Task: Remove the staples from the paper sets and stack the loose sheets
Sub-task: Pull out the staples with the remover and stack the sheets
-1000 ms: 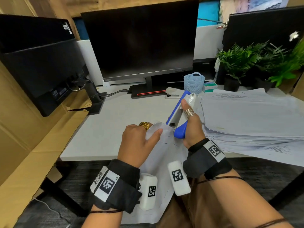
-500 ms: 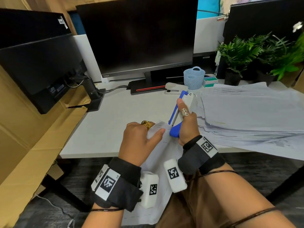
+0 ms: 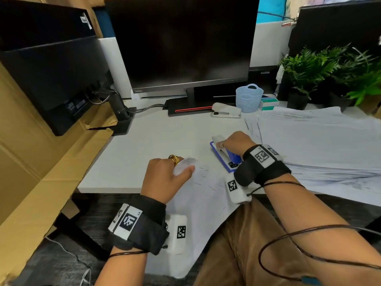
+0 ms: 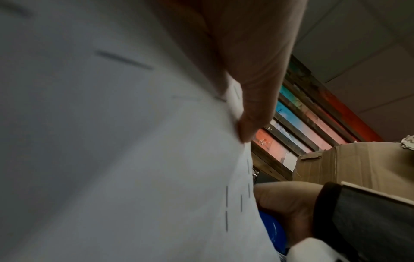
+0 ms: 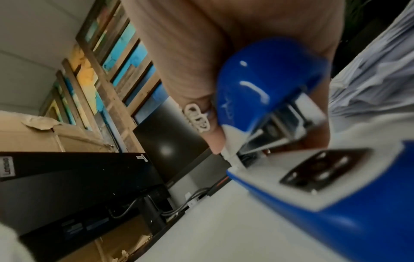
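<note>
The right hand [image 3: 234, 142] is wrapped around the blue-and-white stapler [image 3: 225, 156], which lies on the white desk [image 3: 156, 141] just left of the big stack of loose sheets [image 3: 321, 141]; the sensible move is to set it flat and let go cleanly, clear of the stack, so both hands are free for the paper. The left hand [image 3: 165, 178] pinches the top corner of the paper set [image 3: 204, 195] between thumb and curled fingers — the set droops off the desk edge onto the lap, its long axis running from that corner down toward the person. The stapler's long axis runs diagonally, its blue hinge end toward the wrist and the other end pointing away toward the monitor [image 3: 183, 42].
</note>
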